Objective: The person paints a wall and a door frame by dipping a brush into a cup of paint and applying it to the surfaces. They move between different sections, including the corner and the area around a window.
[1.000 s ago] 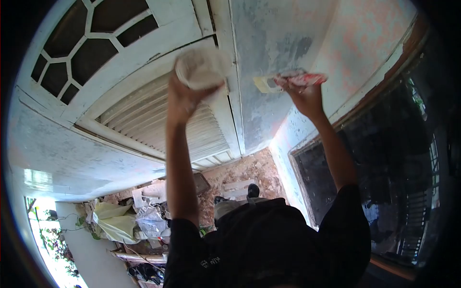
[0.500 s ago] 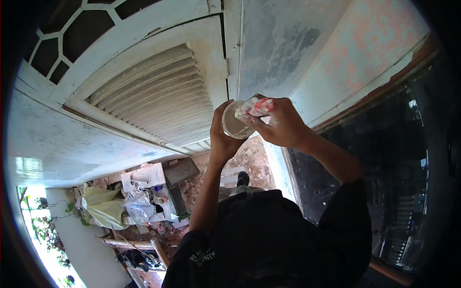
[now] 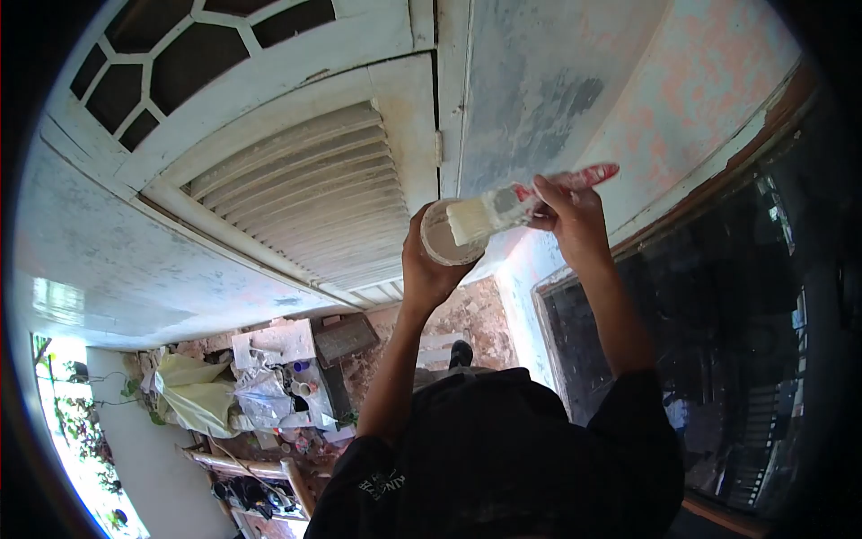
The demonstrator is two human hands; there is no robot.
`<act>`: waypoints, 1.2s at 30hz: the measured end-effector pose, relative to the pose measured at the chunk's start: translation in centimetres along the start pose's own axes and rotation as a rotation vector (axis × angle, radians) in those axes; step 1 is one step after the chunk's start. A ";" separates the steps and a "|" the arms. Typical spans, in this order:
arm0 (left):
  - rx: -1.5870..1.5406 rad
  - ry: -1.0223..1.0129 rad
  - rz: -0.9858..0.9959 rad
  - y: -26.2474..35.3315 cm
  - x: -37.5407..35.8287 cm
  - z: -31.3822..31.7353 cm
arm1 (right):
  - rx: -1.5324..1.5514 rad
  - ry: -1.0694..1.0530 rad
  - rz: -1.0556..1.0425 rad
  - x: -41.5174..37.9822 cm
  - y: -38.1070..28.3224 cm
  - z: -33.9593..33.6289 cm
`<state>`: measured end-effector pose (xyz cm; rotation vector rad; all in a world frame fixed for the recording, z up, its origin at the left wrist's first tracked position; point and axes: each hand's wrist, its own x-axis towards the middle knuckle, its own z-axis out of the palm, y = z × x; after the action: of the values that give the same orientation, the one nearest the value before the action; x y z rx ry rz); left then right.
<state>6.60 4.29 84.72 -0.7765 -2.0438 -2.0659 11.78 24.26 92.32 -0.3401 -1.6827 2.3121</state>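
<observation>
Paintbrush [image 3: 514, 205] in right hand [image 3: 575, 220], bristles [image 3: 469, 221] over cup [image 3: 440, 241]

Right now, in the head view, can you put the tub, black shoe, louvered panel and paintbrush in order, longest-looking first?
1. Louvered panel
2. Paintbrush
3. Tub, partly covered by the bristles
4. Black shoe, partly hidden

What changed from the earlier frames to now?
The brush and cup, first apart, came together; the bristles, then hidden at the cup, now show over its mouth, the handle swung out right. Nothing was let go: the left hand still holds the cup, the right hand the brush.
</observation>
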 end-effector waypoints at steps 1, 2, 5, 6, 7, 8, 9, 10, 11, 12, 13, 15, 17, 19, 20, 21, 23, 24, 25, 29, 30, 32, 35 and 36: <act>0.012 -0.007 -0.017 0.4 0.1 0.0 | 0.128 -0.018 0.064 0.6 1.4 -1.7; 0.023 -0.014 -0.035 1.0 0.3 0.0 | 0.260 -0.030 0.089 0.6 1.8 -1.8; 0.013 -0.031 -0.071 1.4 0.7 0.6 | 0.594 -0.027 0.163 -0.8 3.3 -2.4; -0.002 -0.030 -0.081 1.4 0.8 0.9 | 0.622 0.021 0.177 -1.2 3.6 -2.5; -0.017 -0.030 -0.092 1.4 0.9 1.2 | 0.651 0.072 0.191 -1.4 3.6 -2.2; -0.023 -0.023 -0.088 1.3 1.0 1.4 | 0.653 0.116 0.200 -1.4 3.1 -2.0; -0.032 -0.019 -0.078 1.1 1.1 1.6 | 0.700 0.141 0.187 -1.2 2.3 -1.6; -0.044 -0.017 -0.066 1.0 1.2 1.9 | 0.746 0.164 0.170 -0.6 1.3 -1.3; -0.039 -0.014 -0.080 1.0 1.2 2.1 | 0.791 0.186 0.148 0.1 0.1 -1.3; -0.037 -0.011 -0.088 1.1 1.1 2.1 | 0.770 0.148 0.053 1.4 -1.2 -1.8; -0.036 -0.006 -0.094 1.1 1.1 2.2 | 0.763 0.140 -0.062 2.6 -3.7 -1.4; -0.019 0.011 -0.084 1.1 0.6 2.1 | -0.009 0.107 -0.816 8.6 -5.7 -3.2; -0.016 0.022 -0.096 0.6 -0.1 1.7 | 0.657 0.139 -0.556 10.2 -15.7 -0.2; -0.068 0.036 -0.136 -0.1 -0.9 1.4 | 0.700 0.080 -0.705 14.5 -22.1 0.4; -0.047 0.042 -0.129 -0.1 -1.4 1.3 | 0.662 0.160 -0.860 15.4 -24.2 1.8; -0.023 0.050 -0.124 0.0 -1.9 1.2 | 0.623 0.241 -1.012 16.4 -25.7 3.4; -0.020 0.061 -0.136 0.0 -2.8 0.8 | 0.635 0.403 -0.972 21.6 -25.3 2.9; -0.041 0.064 -0.157 0.0 -3.4 0.7 | 0.552 0.448 -0.978 22.3 -22.9 3.0; -0.062 0.066 -0.177 0.0 -3.7 0.6 | 0.648 0.411 -0.989 24.4 -19.6 2.0; -0.037 0.028 -0.213 -0.6 -5.3 -0.1 | 0.487 0.498 -0.818 23.0 -4.7 -1.0; -0.050 0.022 -0.256 -0.5 -5.6 -0.1 | 0.470 0.586 -0.821 20.9 -2.3 -0.1; -0.017 0.007 -0.244 -0.6 -6.3 -0.3 | 0.456 0.585 -0.694 21.0 5.4 -2.9; 0.020 -0.016 -0.249 -1.1 -7.2 -0.6 | 0.116 0.796 -0.583 20.4 11.5 -5.3; 0.006 -0.020 -0.266 -1.1 -7.5 -0.6 | 0.129 0.854 -0.527 20.6 11.9 -5.5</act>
<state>12.38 1.85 80.50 -0.5507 -2.2716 -2.1899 -6.53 32.76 78.57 -0.6454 -1.0225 1.5361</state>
